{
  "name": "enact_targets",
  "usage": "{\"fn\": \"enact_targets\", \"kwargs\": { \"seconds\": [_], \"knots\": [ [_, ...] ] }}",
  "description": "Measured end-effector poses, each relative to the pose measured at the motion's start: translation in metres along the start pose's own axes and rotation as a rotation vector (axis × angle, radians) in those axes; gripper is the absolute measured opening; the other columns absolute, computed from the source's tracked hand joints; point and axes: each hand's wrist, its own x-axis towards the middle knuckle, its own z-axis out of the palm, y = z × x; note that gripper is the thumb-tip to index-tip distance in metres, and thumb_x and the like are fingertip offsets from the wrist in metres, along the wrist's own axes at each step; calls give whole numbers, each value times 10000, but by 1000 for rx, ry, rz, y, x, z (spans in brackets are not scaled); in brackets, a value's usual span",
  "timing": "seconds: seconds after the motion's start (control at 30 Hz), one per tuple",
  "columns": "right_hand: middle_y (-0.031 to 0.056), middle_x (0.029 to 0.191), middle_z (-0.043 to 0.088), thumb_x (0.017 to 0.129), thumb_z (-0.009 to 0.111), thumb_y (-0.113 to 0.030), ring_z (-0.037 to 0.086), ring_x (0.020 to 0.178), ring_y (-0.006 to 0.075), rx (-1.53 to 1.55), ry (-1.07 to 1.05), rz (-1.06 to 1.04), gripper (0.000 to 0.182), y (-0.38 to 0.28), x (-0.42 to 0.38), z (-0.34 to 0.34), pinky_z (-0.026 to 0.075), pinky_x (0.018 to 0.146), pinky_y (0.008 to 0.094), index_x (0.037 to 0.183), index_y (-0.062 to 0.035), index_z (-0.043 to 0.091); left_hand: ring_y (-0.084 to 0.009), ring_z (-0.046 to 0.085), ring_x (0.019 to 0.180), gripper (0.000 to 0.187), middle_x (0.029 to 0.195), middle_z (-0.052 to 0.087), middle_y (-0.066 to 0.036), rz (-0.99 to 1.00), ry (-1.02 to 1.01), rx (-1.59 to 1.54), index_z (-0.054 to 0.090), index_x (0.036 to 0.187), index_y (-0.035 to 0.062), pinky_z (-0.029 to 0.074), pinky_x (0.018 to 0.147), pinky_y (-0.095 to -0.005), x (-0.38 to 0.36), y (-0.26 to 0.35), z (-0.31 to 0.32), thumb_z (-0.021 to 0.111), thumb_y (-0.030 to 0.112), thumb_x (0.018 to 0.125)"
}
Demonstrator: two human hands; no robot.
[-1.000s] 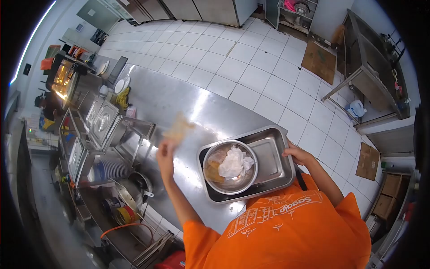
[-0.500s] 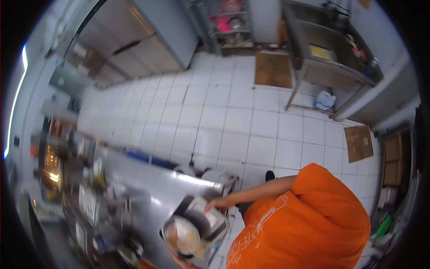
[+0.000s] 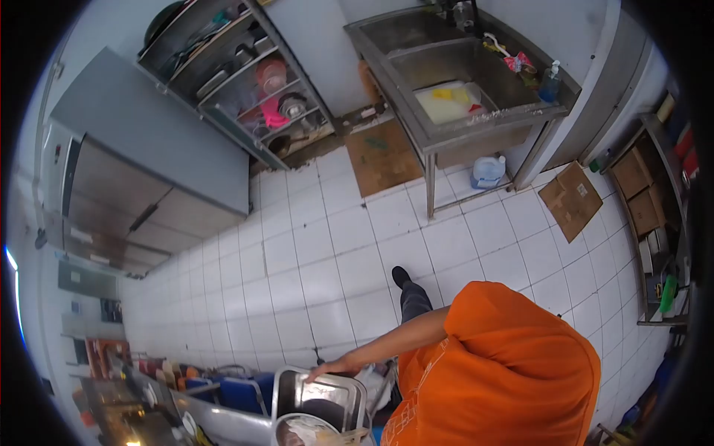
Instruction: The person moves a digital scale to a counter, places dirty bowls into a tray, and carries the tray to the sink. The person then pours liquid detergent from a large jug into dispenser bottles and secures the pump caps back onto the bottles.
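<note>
My right hand (image 3: 338,367) grips the upper rim of a rectangular metal tray (image 3: 355,386), its fingers bent over the edge. A round metal bowl (image 3: 281,431) sits at the tray's lower side, cut off by the bottom of the view. Something whitish that looks like plastic bags (image 3: 309,430) lies in the bowl; what it is exactly I cannot make out. My left hand is out of sight below the frame.
A steel double sink (image 3: 428,137) stands ahead, with a white basin (image 3: 450,111) in it. Cardboard sheets (image 3: 383,156) lie on the tiled floor (image 3: 297,260). A shelf rack (image 3: 223,82), a steel fridge (image 3: 111,193) and a side shelf (image 3: 639,215) line the walls.
My view has swung towards the sink and shelf rack. The tray and bowl now appear lower in view, near the steel table's end. My left hand has dropped out of sight.
</note>
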Motion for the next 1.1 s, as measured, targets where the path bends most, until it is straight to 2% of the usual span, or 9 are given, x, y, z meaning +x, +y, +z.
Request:
{"fn": "enact_targets", "kwargs": {
  "seconds": [0.3,0.37,0.4,0.5,0.63,0.7,0.87,0.97,1.1],
  "knots": [
    [125,1505,386,880,576,-599,410,1352,252,-146,450,-570,784,-308,-244,-142,355,1107,402,1480,-126,398,-318,425,1337,736,1483,385,-139,-13,-499,-13,321,1482,82,390,1085,-500,179,27,323,565,483,915],
    [105,1485,441,890,567,-601,464,1321,233,-138,808,-753,779,-342,-324,-138,358,1113,372,1456,-84,426,-314,425,1337,735,1481,386,-136,-43,-736,-46,321,1482,88,390,1086,-500,208,36,414,567,484,913],
    [105,1475,447,885,578,-600,490,1296,240,-225,1034,-895,786,-347,-358,-154,385,1093,377,1457,-85,420,-312,425,1337,735,1480,387,-134,-90,-878,-60,321,1482,90,390,1086,-500,217,39,468,568,484,912],
    [134,1291,589,885,623,-548,615,1099,224,127,1049,-1226,665,-352,-465,-177,511,949,373,1351,-83,532,-291,432,1341,654,1460,427,-110,-347,-1248,-44,356,1469,100,376,1100,-483,216,19,645,396,524,974],
    [125,1182,652,850,677,-530,662,988,209,286,1314,-1546,651,-345,-577,-172,536,872,329,1286,-56,583,-271,434,1347,679,1473,434,-96,-499,-1556,5,344,1482,101,362,1108,-473,190,-69,833,408,566,991],
    [115,1158,659,848,689,-503,659,978,209,397,1383,-1641,608,-333,-625,-190,532,863,330,1264,-68,603,-281,456,1330,794,1473,441,-103,-782,-1681,120,345,1478,93,380,1101,-466,156,-94,908,433,663,933],
    [105,1112,666,825,694,-530,655,939,219,484,1612,-1862,628,-319,-708,-270,527,841,337,1239,-64,616,-290,448,1339,863,1493,410,-129,-866,-1841,396,303,1493,66,379,1121,-450,114,-175,1056,362,701,913],
    [100,1055,677,810,706,-501,669,881,224,678,1434,-1904,590,-314,-712,-319,544,799,349,1192,-57,626,-295,442,1344,912,1497,405,-136,-964,-1844,537,307,1493,63,381,1119,-443,126,-218,1121,365,741,885],
    [111,893,706,795,743,-362,693,752,251,937,1499,-2035,429,-295,-690,-397,587,742,378,1050,-26,665,-300,441,1346,983,1497,406,-139,-1194,-1855,615,299,1501,72,389,1111,-440,127,-266,1187,359,797,840]
  ]
}}
